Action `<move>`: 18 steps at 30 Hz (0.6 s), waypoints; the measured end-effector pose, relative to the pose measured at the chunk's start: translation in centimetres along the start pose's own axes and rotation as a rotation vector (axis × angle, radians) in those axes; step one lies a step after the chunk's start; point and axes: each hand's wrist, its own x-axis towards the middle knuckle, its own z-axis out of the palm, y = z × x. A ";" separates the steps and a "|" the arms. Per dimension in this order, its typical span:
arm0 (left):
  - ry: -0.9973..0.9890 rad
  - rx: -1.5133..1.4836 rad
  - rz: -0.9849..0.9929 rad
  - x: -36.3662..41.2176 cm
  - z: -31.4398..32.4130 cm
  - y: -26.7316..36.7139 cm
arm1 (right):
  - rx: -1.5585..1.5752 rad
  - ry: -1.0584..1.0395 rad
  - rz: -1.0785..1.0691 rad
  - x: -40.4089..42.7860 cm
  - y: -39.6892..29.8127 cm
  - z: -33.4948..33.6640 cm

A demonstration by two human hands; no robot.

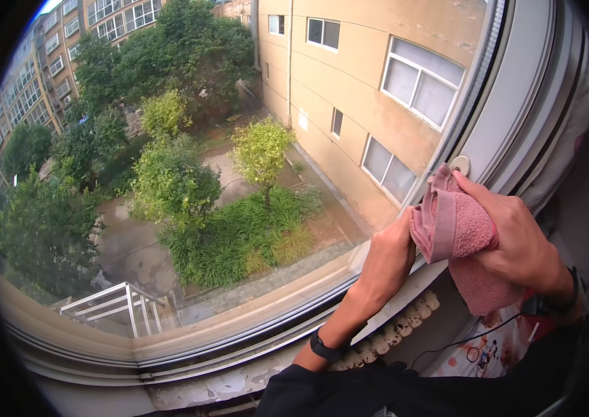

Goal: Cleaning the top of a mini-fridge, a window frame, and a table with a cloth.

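Observation:
A folded pink terry cloth [463,224] is bunched between my two hands at the right, its lower end hanging loose. My right hand [521,240] grips it from the right side, with the thumb along its upper edge. On the other side, my left hand [393,250] holds the cloth's left edge, and its fingers are mostly hidden behind the cloth. Just above the cloth, a round cream-coloured fitting [461,164] sits on the white window frame [503,99]. The large window pane [325,208] lies beyond my hands.
The sill [211,391] has peeling paint. Beneath it stands a stained ribbed radiator [377,344]. A dark cable [445,345] runs over a printed surface [482,359] at lower right. Outside the glass are trees [174,177], a white metal railing [127,307] and a beige building [346,68].

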 end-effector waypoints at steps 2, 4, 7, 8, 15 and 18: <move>-0.016 -0.010 -0.003 -0.1 0.3 0.5 | -0.058 0.011 0.000 -1.3 -0.2 -0.2; -0.038 0.006 -0.021 -0.4 -0.3 0.9 | -0.057 0.014 -0.049 -1.6 0.2 0.4; -0.052 -0.010 -0.069 -0.6 -0.6 0.9 | 0.021 -0.031 0.015 -1.0 -0.1 0.2; -0.057 0.025 -0.029 -0.8 -0.6 0.6 | 0.016 -0.057 0.035 -0.7 -0.1 0.1; -0.026 0.046 -0.067 -0.6 -0.9 1.2 | 0.138 -0.083 0.012 -0.3 0.3 -0.7; -0.044 0.024 -0.032 -0.7 -0.9 0.9 | 0.134 -0.121 0.047 0.3 -0.1 -0.9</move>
